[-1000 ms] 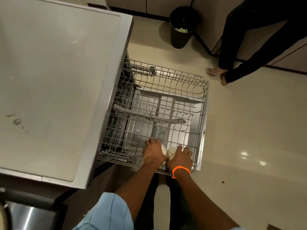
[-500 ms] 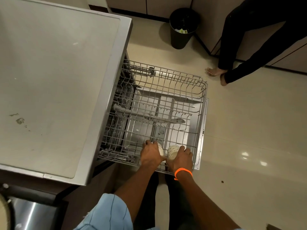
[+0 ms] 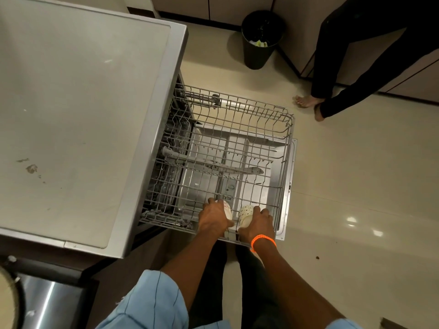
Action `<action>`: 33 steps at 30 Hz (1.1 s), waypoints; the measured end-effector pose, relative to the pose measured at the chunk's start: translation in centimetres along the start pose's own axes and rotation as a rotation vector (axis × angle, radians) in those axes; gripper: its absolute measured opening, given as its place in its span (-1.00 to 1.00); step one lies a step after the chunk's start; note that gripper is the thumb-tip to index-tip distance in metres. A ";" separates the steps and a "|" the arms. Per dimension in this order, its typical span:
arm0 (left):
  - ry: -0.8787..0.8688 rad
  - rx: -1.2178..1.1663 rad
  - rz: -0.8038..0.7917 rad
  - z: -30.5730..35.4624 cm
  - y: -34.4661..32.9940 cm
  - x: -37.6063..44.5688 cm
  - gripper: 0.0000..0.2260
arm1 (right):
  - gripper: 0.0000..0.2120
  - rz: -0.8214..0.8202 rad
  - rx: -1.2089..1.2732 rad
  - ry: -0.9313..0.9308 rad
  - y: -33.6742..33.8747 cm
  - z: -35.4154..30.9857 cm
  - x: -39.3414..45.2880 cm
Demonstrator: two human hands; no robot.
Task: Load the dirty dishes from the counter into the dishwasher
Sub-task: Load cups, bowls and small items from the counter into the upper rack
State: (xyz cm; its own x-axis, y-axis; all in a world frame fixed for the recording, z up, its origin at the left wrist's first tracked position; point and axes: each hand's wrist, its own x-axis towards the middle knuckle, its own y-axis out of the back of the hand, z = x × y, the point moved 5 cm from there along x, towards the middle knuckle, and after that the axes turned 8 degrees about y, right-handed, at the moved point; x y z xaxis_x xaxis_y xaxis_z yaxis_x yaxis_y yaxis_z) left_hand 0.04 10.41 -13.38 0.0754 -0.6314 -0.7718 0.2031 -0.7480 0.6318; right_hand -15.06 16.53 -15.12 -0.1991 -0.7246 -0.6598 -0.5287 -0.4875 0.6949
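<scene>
the left hand (image 3: 215, 218) is curled around a pale cup (image 3: 226, 208), fingers wrapped over its side, holding it down in the near edge of the pulled-out wire rack (image 3: 288, 148). just beside it, toward the rack's outer corner, the right hand (image 3: 256, 224) is closed on a second pale cup with small dark spots (image 3: 245, 213); an orange band (image 3: 262, 241) circles that wrist. the two cups stand close together with a narrow gap between them, both inside the rack's front row. whether they are mouth up or mouth down cannot be told.

beyond the hands, the rest of the rack holds no dishes that can be seen; a grey spray arm (image 3: 213, 166) lies under its wires, and the open dishwasher door (image 3: 285, 198) shows below. to the left of the left hand the rack runs under a grey counter top (image 3: 78, 110) bearing a few small stains. behind the forearms are light blue sleeves (image 3: 152, 302).

farther out past the rack, a black bin (image 3: 260, 39) stands on the pale floor, and to the right of it another person's dark-clothed legs (image 3: 337, 74) with bare feet.
</scene>
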 end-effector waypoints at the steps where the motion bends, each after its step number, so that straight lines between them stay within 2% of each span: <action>1: 0.004 -0.015 -0.004 0.1 0.0 0.0 -0.26 | -0.20 0.012 0.009 -0.002 0.0 -0.1 -0.1; 8: -0.003 -0.042 0.005 -0.2 -0.7 0.2 -0.33 | -0.22 0.046 0.054 -0.015 -0.7 -0.3 -0.5; 13: -0.015 -0.064 -0.002 -0.5 -0.5 0.1 -0.31 | -0.18 0.010 0.056 0.001 -0.6 -0.3 -0.3; 16: -0.059 -0.022 0.050 -0.5 0.2 -0.3 -0.29 | -0.16 0.025 0.003 0.029 0.2 -0.8 -0.6; 23: -0.172 -0.006 0.194 -0.1 4.6 -2.9 -0.56 | -0.35 0.175 -0.033 0.177 4.7 -4.5 -1.5; 33: -0.239 -0.160 0.400 -1.1 13.5 -8.2 -0.69 | -0.56 0.345 -0.006 0.375 12.2 -11.3 -4.3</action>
State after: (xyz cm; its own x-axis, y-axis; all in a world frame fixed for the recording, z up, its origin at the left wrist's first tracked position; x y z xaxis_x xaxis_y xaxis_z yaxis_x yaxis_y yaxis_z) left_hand 3.22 5.69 1.37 -0.0444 -0.9062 -0.4206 0.3533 -0.4080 0.8419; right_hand -11.37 8.21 -0.54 -0.0509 -0.9684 -0.2440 -0.4796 -0.1906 0.8565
